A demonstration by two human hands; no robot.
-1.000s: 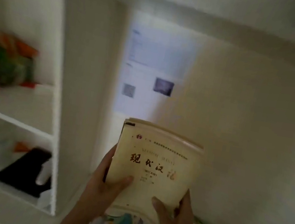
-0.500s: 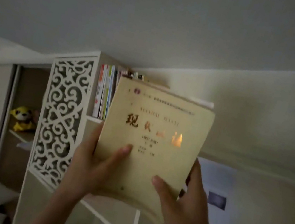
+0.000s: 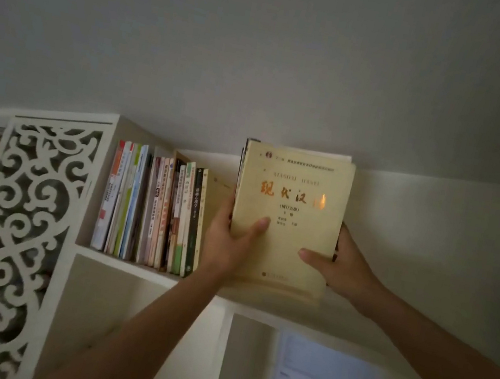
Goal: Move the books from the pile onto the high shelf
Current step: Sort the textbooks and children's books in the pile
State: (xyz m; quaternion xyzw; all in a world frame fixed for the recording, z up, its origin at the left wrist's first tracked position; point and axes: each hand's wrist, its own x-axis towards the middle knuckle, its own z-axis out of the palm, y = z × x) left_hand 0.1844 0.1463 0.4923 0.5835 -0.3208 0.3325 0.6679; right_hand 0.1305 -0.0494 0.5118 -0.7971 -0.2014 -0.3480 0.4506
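Two hands on one load: left hand (image 3: 230,239) clamped on spine edge of yellow book (image 3: 287,216), thumb across cover; right hand (image 3: 337,265) pinching opposite edge, thumb in front. Both grips closed on book, presumably to hold upright and square. Darker volumes seemingly pressed behind cover; count unreadable. Lower edge at or just above high shelf (image 3: 128,266); contact not discernible. Held face-out, beside shelved row (image 3: 152,205), likely for sliding into gap at right. Beyond: fretwork panel (image 3: 12,241), ceiling close overhead.
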